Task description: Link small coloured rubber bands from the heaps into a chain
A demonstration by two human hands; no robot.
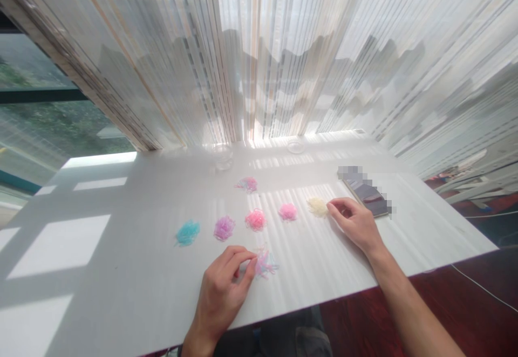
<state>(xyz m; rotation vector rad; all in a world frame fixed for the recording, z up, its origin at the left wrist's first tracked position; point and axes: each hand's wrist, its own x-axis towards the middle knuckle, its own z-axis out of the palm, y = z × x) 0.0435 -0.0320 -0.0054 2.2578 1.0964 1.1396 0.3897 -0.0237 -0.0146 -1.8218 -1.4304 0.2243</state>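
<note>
My left hand (226, 287) is closed in a pinch at the left edge of a loose mixed pile of pink, lilac and blue bands (265, 263), which look like small rubber bands. What its fingertips hold, if anything, is too small to tell. My right hand (354, 222) pinches thumb and forefinger together at the right side of a pale yellow pile (318, 207); I cannot make out anything between them. In a row to the left lie a light pink pile (288, 212), a bright pink pile (256, 219), a purple pile (224, 228) and a turquoise pile (188, 233).
Another mixed pile (247, 185) lies behind the row. A clear round container (223, 157) and a clear lid-like disc (295, 146) stand near the curtain (259, 66). A dark phone-like slab, partly pixelated (368, 194), rests beyond my right hand on the white table (133, 292).
</note>
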